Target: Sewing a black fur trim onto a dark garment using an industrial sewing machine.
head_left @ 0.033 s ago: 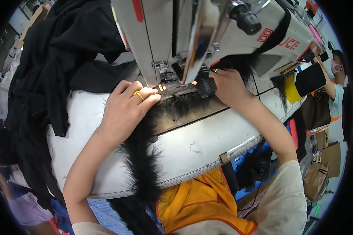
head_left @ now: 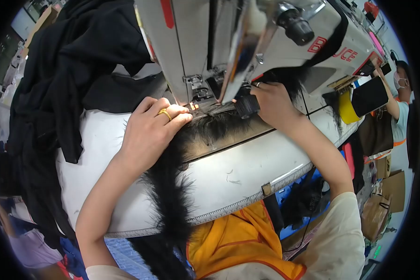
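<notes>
A white sewing machine [head_left: 165,56] stands in front of me, its needle area lit. Beside the presser foot, my left hand [head_left: 149,128], with a gold ring, has its thumb and fingers closed together at the edge of a black fluffy fur trim [head_left: 172,186]. From there the trim runs along the needle plate and also hangs down over the table's front edge. My right hand [head_left: 277,102] lies on the other side of the needle, close to the black fluff behind the machine's arm. A dark round knob [head_left: 246,106] and the machine hide its fingertips.
Black cloth [head_left: 79,56] is heaped at the left. A measuring tape strip [head_left: 228,212] lines the white table's [head_left: 247,170] front edge. A black strip [head_left: 329,44] hangs over the machine. A yellow and black roll [head_left: 347,105] stands right. A masked person [head_left: 399,102] is at far right.
The machine head and its knobs sit very slightly further right and lower in the picture. Both hands keep their places beside the needle.
</notes>
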The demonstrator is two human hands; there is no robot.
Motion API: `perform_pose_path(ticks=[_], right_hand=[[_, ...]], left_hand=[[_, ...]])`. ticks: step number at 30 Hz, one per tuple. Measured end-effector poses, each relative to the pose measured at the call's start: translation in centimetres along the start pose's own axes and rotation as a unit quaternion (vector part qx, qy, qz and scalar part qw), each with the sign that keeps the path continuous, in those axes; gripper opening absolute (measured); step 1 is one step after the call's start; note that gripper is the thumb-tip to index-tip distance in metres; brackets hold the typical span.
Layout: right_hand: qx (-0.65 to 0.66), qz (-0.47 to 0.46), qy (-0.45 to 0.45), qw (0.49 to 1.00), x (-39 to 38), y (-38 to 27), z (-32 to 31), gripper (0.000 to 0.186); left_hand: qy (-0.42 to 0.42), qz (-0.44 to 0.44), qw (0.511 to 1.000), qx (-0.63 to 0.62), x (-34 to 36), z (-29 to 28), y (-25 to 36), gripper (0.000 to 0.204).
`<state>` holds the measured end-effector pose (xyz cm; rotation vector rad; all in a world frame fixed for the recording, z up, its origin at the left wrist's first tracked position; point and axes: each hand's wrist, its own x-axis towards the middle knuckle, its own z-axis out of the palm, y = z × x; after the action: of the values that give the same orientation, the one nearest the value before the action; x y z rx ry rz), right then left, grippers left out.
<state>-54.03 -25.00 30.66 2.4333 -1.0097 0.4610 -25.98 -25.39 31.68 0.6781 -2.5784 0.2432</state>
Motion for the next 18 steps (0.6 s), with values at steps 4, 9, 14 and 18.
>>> perform_pose_path(ticks=[4,9,14,18], right_hand=[[0.029,-0.031,-0.014,0.999,1.0,0.1,-0.9,0.031],[0.008,-0.109,-0.017,0.994,1.5,-2.0,-1.7,0.029],[0.044,-0.085,-0.045,0.994,1.0,-4.2,-1.8,0.031],[0.100,-0.091,-0.069,0.988,0.4,-1.7,-1.2,0.024]], left_hand=[[0.007,-0.001,1.000,0.007,-0.3,-0.1,0.0,0.022],[0.012,0.011,0.999,0.039,-0.7,0.1,0.3,0.026],[0.017,0.018,0.998,0.057,-0.2,0.1,0.3,0.026],[-0.001,0.017,1.000,0.002,-0.4,-0.7,-0.5,0.024]])
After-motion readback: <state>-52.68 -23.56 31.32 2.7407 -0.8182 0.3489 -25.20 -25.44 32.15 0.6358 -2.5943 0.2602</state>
